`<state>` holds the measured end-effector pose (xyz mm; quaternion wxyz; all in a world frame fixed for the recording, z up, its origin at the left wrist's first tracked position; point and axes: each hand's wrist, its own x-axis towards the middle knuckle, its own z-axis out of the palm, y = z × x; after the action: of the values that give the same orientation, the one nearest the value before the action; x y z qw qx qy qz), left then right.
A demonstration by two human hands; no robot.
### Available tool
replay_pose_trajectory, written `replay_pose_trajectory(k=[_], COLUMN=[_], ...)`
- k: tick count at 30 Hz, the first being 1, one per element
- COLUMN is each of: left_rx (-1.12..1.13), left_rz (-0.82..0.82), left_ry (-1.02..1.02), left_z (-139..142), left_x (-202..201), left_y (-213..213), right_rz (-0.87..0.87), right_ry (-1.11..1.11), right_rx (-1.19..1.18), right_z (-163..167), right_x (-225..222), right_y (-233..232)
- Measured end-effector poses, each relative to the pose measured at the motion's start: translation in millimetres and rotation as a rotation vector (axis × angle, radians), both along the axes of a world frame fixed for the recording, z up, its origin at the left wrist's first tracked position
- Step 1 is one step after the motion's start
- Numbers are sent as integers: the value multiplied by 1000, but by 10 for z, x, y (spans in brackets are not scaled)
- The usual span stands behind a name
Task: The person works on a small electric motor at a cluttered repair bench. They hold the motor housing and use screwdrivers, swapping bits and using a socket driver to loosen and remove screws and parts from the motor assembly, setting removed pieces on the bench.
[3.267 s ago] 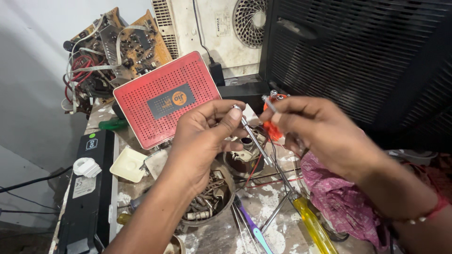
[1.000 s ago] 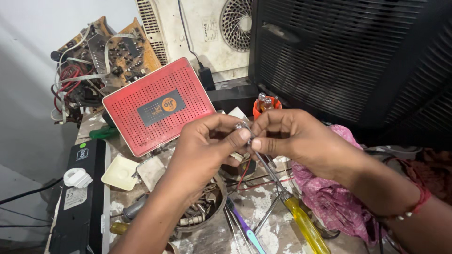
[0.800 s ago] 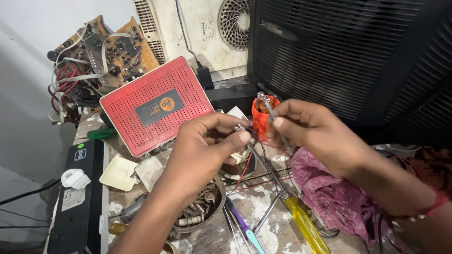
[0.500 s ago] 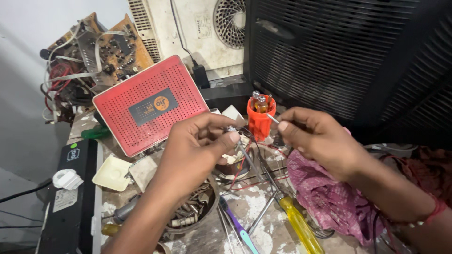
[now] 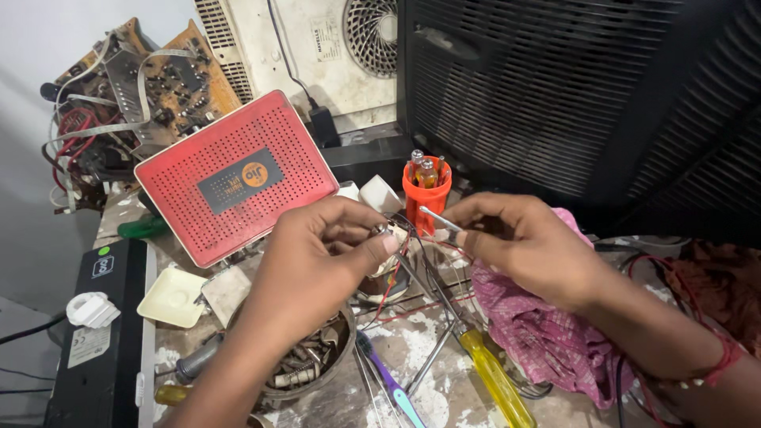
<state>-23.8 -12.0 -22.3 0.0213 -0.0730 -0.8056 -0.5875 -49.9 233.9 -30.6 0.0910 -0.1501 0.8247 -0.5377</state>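
**Two hands pinch small metal parts over a cluttered repair bench**

The left hand (image 5: 317,254) closes thumb against forefinger on a small metal piece (image 5: 383,231), shiny and rounded; its exact shape is too small to make out. The right hand (image 5: 523,246) pinches a thin silver pin (image 5: 438,220) between its fingertips, the bare end slanting up and left toward the left thumb. The two parts sit near each other, and whether they touch cannot be told. Fine red and dark wires (image 5: 412,273) trail down from between the hands.

Just behind the fingers stands an orange plastic holder (image 5: 426,208) with small screwdriver handles poking out. Below the left wrist lies a round metal bowl (image 5: 337,364) of dull screws and bits, partly hidden by the forearm. A yellow-handled screwdriver (image 5: 495,380) with a translucent grip and a purple-handled tool (image 5: 384,380) lie on the paint-spattered bench (image 5: 432,349). A crumpled pink cloth (image 5: 547,333) lies under the right forearm. Leaning further back is a red perforated plastic box (image 5: 238,174), flat and rectangular, with bare brown circuit boards (image 5: 151,79) and tangled ribbon cable behind it. A black ribbed casing (image 5: 571,87) fills the upper right, cut off by the frame.
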Motion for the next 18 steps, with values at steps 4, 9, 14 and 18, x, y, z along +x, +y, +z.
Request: replay_pose_trajectory(k=[4,9,14,18], left_rx=[-31,-17,8,79], left_rz=[-19,-31,18,-3], left_ry=[81,237,144,99], left_z=[-45,-53,-31,-32], left_x=[19,23,26,31], left_y=[43,41,57,65], right_rz=[-3,-20,-2,52], right_ry=[0,-134,-111,-77], right_rx=[-45,-120,-142,-150], right_z=[-29,-124,-142,-118], right_x=[-14,-19,-33,12], right_y=[17,-7,-19,-43])
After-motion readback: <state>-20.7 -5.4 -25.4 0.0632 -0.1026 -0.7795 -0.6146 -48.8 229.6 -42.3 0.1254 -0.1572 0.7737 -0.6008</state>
